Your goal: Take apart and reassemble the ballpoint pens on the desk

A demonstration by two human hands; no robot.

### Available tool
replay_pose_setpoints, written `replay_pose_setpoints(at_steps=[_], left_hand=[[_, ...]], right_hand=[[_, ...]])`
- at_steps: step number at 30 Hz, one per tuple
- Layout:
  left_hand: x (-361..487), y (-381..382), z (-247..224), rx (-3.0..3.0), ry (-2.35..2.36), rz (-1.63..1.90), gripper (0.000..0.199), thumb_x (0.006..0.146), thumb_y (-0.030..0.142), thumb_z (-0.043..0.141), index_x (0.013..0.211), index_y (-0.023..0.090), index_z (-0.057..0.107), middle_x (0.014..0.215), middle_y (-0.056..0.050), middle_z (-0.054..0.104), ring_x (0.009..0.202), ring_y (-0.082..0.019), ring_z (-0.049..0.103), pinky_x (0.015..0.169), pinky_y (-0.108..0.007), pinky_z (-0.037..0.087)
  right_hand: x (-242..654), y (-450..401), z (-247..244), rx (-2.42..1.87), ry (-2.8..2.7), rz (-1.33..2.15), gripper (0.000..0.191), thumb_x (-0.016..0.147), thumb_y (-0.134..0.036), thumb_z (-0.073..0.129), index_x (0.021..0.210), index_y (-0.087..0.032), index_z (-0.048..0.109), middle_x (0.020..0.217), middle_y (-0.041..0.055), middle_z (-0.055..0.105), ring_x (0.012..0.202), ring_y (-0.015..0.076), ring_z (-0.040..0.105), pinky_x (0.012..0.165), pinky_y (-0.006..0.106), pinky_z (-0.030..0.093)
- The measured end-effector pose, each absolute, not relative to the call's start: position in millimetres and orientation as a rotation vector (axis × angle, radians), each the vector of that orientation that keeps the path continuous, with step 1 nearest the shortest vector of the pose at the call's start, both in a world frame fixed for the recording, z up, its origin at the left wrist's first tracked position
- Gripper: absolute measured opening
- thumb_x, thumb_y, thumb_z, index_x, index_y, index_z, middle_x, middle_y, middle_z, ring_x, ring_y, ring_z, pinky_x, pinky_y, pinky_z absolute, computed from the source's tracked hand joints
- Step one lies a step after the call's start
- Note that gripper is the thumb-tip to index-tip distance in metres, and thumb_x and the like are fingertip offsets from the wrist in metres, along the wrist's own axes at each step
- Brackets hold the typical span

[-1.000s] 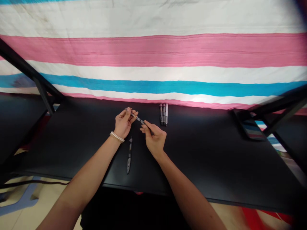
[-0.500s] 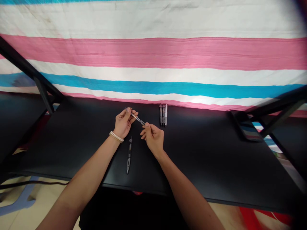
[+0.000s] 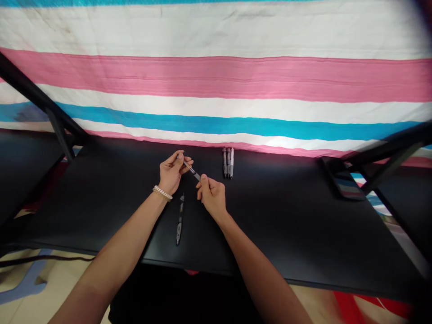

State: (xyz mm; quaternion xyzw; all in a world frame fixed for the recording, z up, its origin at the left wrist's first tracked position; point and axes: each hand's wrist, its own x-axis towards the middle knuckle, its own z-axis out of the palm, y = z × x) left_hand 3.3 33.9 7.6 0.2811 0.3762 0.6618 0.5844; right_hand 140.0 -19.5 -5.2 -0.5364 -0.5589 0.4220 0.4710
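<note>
Between my two hands is a slim clear pen [image 3: 192,171], slanting down to the right above the table. My left hand [image 3: 172,171] pinches its upper left end between thumb and fingers. At the lower right end, the thumb and fingers of my right hand [image 3: 213,194] close on it, hiding that tip. Another dark pen [image 3: 180,220] with a grey grip lies on the table below my left hand. Beyond my right hand, several pens [image 3: 227,163] lie side by side, the rightmost one whiter than the others.
The black table [image 3: 286,225] runs wide under my arms. A phone [image 3: 344,179] lies near its right end, beside a black metal frame [image 3: 388,166]. Another frame bar [image 3: 43,99] stands at the left. A striped cloth [image 3: 216,76] hangs behind the table.
My right hand has shifted slightly left, and a shorter stretch of the held pen shows between my hands. My left hand keeps its pinch; the pens on the table stay put.
</note>
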Motion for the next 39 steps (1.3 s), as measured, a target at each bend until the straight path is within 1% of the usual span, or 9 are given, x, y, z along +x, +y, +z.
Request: replay_pose_setpoints(at_steps=[6, 12, 17, 21, 24, 27, 31, 36, 39], left_hand=[[1, 35, 8, 0.678, 0.850, 1.506, 0.038, 0.070, 0.036, 0.083, 0.099, 0.016, 0.070, 0.082, -0.004, 0.073, 0.074, -0.014, 0.072, 0.072, -0.027, 0.057], [2, 35, 9, 0.648, 0.867, 1.530, 0.051, 0.071, 0.036, 0.083, 0.116, 0.019, 0.066, 0.084, -0.005, 0.074, 0.075, -0.015, 0.072, 0.070, -0.026, 0.056], [0, 36, 6, 0.615, 0.825, 1.487, 0.034, 0.072, 0.037, 0.082, 0.095, 0.014, 0.071, 0.090, -0.007, 0.074, 0.080, -0.015, 0.072, 0.077, -0.027, 0.056], [1, 36, 5, 0.557, 0.840, 1.532, 0.033, 0.070, 0.036, 0.083, 0.091, 0.014, 0.070, 0.088, -0.006, 0.074, 0.081, -0.015, 0.072, 0.079, -0.029, 0.056], [3, 35, 5, 0.526, 0.837, 1.569, 0.034, 0.068, 0.037, 0.085, 0.088, 0.014, 0.070, 0.087, -0.006, 0.074, 0.079, -0.015, 0.072, 0.078, -0.028, 0.056], [2, 36, 5, 0.525, 0.837, 1.570, 0.034, 0.069, 0.037, 0.084, 0.088, 0.014, 0.070, 0.085, -0.005, 0.074, 0.079, -0.015, 0.072, 0.079, -0.029, 0.056], [1, 36, 5, 0.539, 0.833, 1.553, 0.033, 0.070, 0.038, 0.083, 0.090, 0.015, 0.070, 0.086, -0.004, 0.073, 0.080, -0.014, 0.072, 0.079, -0.028, 0.055], [2, 36, 4, 0.543, 0.827, 1.568, 0.034, 0.069, 0.038, 0.084, 0.089, 0.014, 0.070, 0.085, -0.004, 0.073, 0.080, -0.014, 0.072, 0.080, -0.028, 0.056], [3, 36, 4, 0.538, 0.831, 1.577, 0.033, 0.069, 0.038, 0.084, 0.089, 0.014, 0.070, 0.085, -0.005, 0.073, 0.079, -0.015, 0.072, 0.078, -0.027, 0.056]], right_hand=[[141, -21, -6, -1.327, -1.390, 1.013, 0.058, 0.096, -0.063, 0.038, 0.065, -0.018, 0.060, 0.041, -0.0013, 0.055, 0.033, 0.0096, 0.048, 0.039, 0.020, 0.037], [140, -20, -2, -1.331, -1.371, 1.031, 0.058, 0.094, -0.064, 0.040, 0.066, -0.018, 0.060, 0.041, -0.0014, 0.055, 0.033, 0.0094, 0.047, 0.038, 0.020, 0.036], [140, -18, 0, -1.319, -1.298, 1.117, 0.059, 0.093, -0.066, 0.041, 0.066, -0.017, 0.060, 0.040, -0.0014, 0.053, 0.031, 0.0092, 0.044, 0.036, 0.020, 0.035], [142, -15, -5, -1.243, -1.304, 1.065, 0.047, 0.093, -0.058, 0.049, 0.099, -0.015, 0.064, 0.069, 0.0042, 0.070, 0.048, 0.0121, 0.061, 0.045, 0.022, 0.046], [142, -14, -9, -1.218, -1.384, 0.899, 0.041, 0.090, -0.047, 0.060, 0.118, -0.018, 0.060, 0.090, 0.0057, 0.072, 0.063, 0.0133, 0.067, 0.057, 0.024, 0.053], [144, -15, -10, -1.213, -1.466, 0.888, 0.029, 0.093, -0.042, 0.055, 0.103, -0.018, 0.066, 0.075, 0.0016, 0.069, 0.055, 0.0114, 0.063, 0.055, 0.023, 0.051], [144, -15, -10, -1.259, -1.476, 1.010, 0.042, 0.098, -0.049, 0.042, 0.088, -0.017, 0.066, 0.056, -0.0008, 0.062, 0.042, 0.0106, 0.056, 0.045, 0.022, 0.045], [144, -14, -9, -1.254, -1.456, 0.810, 0.034, 0.090, -0.046, 0.059, 0.110, -0.018, 0.063, 0.084, 0.0040, 0.071, 0.062, 0.0131, 0.065, 0.057, 0.024, 0.051], [145, -15, -9, -1.255, -1.466, 0.864, 0.031, 0.095, -0.044, 0.050, 0.099, -0.018, 0.066, 0.071, 0.0019, 0.068, 0.053, 0.0117, 0.060, 0.052, 0.024, 0.049]])
